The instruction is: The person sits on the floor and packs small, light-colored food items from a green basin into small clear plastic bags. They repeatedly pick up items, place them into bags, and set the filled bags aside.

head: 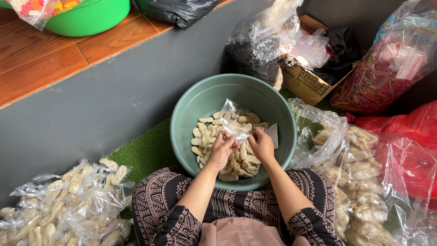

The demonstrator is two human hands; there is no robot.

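Over the bowl's middle: a small clear plastic bag [235, 124] is pinched between both hands, its mouth turned toward the fingers and its far end lifted above the crackers.
Left hand [221, 149]: the fingers are curled together and clamped on the bag's near left edge.
Right hand [261, 144]: the fingertips are closed on the bag's near right edge, just beside the left hand.
Crackers [210, 132]: pale, finger-shaped pieces are heaped in the bowl, under and around the hands; whether any are already in the bag cannot be told.
White slip [273, 135]: a small paper piece is seen lying against the bowl's right inner wall, just right of the right hand.
Teal bowl [191, 105]: its near rim is pressed against the patterned lap; its far and left inner walls are bare, so open room is left there.
Left edge: filled clear packets [68, 205] are piled on the green mat, well apart from the bowl.
Right edge: a large clear bag of packed crackers [359, 182] is set just beside the bowl's rim.
Far side: a grey step [91, 105] is seen running close behind the bowl, with a cardboard box [304, 79] at far right.
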